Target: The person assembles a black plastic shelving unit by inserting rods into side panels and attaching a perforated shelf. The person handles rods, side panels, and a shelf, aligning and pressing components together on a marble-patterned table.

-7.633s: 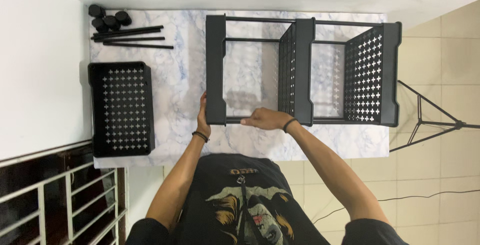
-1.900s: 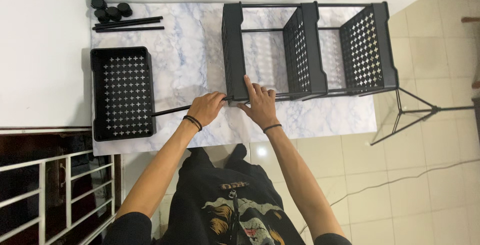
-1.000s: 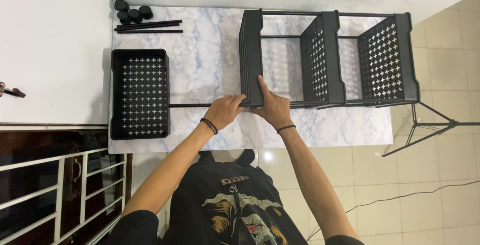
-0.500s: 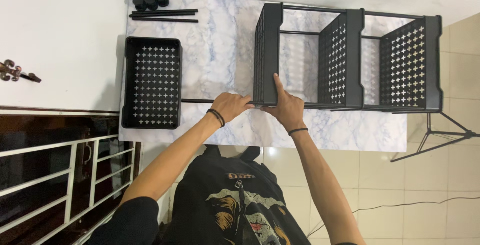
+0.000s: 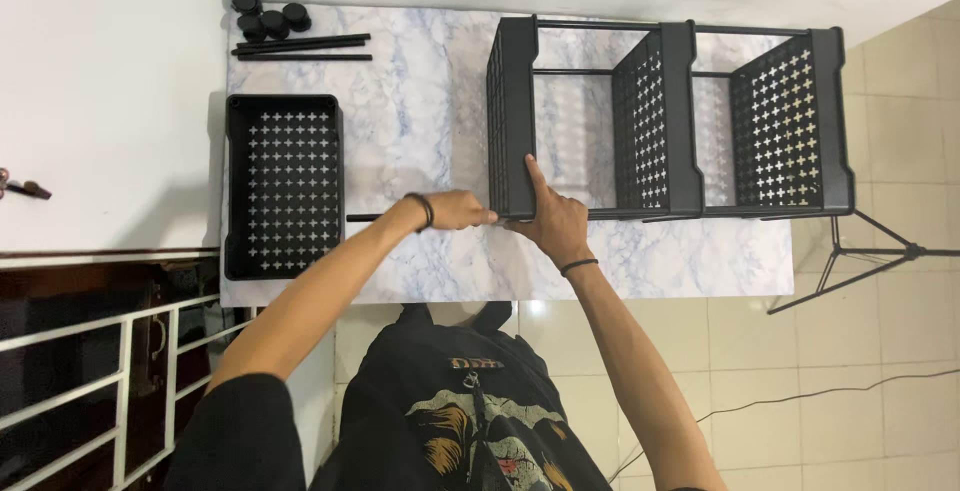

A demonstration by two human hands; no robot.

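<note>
Looking straight down here: a black three-tier shelf rack lies on its side on the marble-pattern table, probably so the pole ends are easy to get at. The left hand is closed around a thin black pole, lined up with the rack's near corner. The right hand is pressed against the leftmost perforated basket, fingers curled on its edge and index finger pointing up the side, apparently bracing it. A loose fourth basket sits open side up, well apart to the left. Spare poles and round black caps wait at the far corner.
</note>
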